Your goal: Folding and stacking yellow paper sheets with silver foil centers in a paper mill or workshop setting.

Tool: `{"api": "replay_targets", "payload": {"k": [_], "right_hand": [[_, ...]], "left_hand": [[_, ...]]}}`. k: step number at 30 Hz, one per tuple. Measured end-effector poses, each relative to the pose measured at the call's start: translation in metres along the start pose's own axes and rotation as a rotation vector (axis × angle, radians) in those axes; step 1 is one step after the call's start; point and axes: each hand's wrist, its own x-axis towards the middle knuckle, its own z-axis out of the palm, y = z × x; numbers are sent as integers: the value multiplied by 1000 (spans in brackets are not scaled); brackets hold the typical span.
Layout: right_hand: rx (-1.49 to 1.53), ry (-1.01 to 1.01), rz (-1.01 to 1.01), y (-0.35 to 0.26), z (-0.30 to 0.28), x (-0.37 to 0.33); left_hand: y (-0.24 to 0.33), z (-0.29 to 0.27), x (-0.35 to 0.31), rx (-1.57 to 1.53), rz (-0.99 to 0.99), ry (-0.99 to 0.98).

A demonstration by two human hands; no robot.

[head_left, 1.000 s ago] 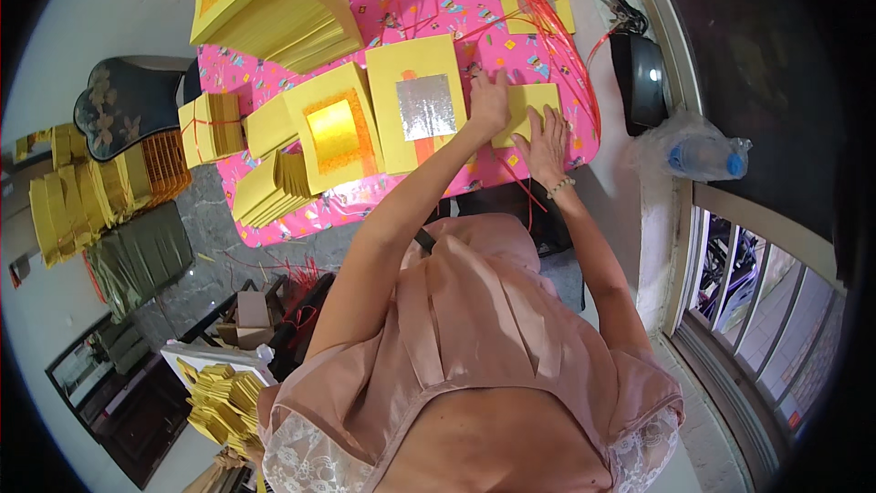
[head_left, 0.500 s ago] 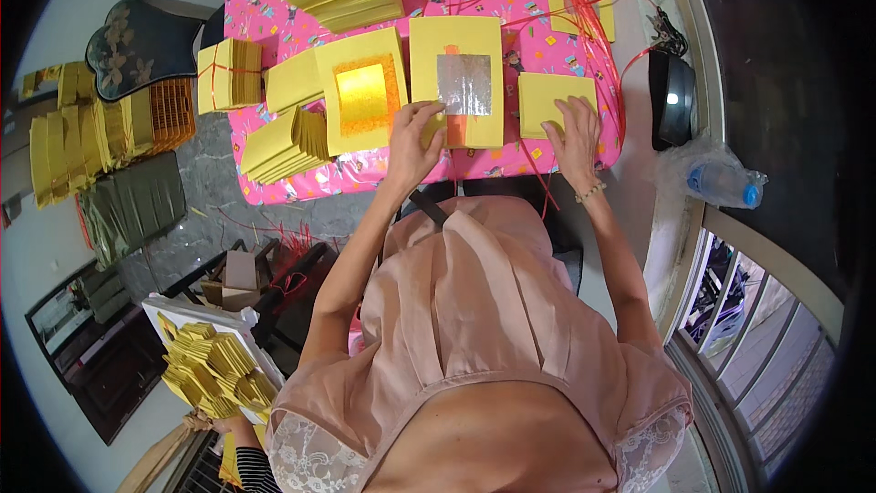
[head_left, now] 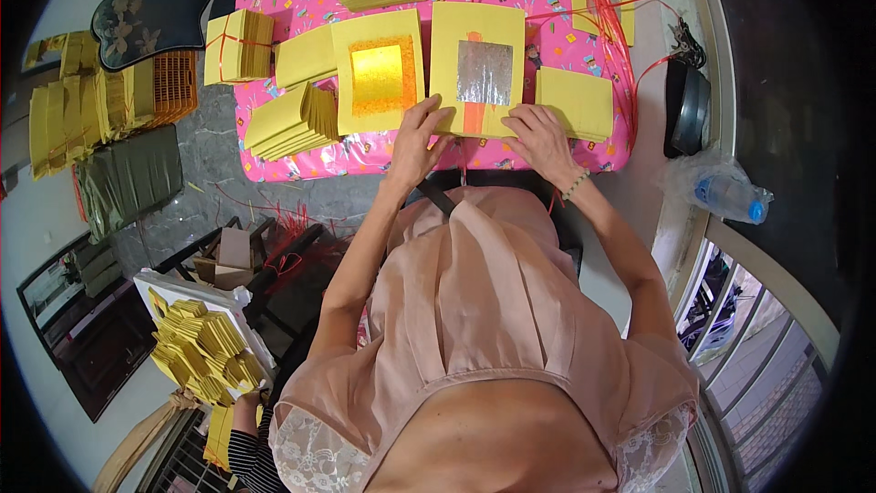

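Note:
A yellow paper sheet (head_left: 444,46) with a silver foil square (head_left: 484,73) over an orange strip lies in front of me on the pink patterned table, on top of what looks like a pile. My left hand (head_left: 420,141) has thumb and fingers closed at its near left corner. At the near right corner, the bent fingers of my right hand (head_left: 545,141) grip the same sheet. Left of it is a yellow sheet with a gold square (head_left: 377,76) bordered in orange. A stack of folded yellow paper (head_left: 577,99) sits just beyond my right hand.
More yellow paper stacks lie leftward, one bundle (head_left: 239,47) tied with red string. Red plastic strands (head_left: 613,32) hang over the table's right side. A bagged plastic bottle (head_left: 725,196) is by the window. At lower left, another person's striped sleeve (head_left: 246,456) reaches toward a tray of yellow folded papers (head_left: 203,347).
My right hand has left the folded paper stack and moved left to the near right corner of the silver-square sheet. My left hand has slid to its near left corner. The view has shifted slightly.

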Motion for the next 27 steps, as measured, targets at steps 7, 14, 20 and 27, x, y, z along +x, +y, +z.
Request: {"api": "replay_targets", "payload": {"k": [7,14,20,27], "right_hand": [[35,20,-27,5,0,3],[253,-13,135,8,-4,14],[382,-25,217,17,-1,17],[480,-73,305,22,-3,20]], "left_hand": [[-6,2,0,-55,-21,11],[-8,1,2,-141,-67,13],[-10,2,2,-171,-88,7],[-12,2,3,-228,-145,-15]]}}
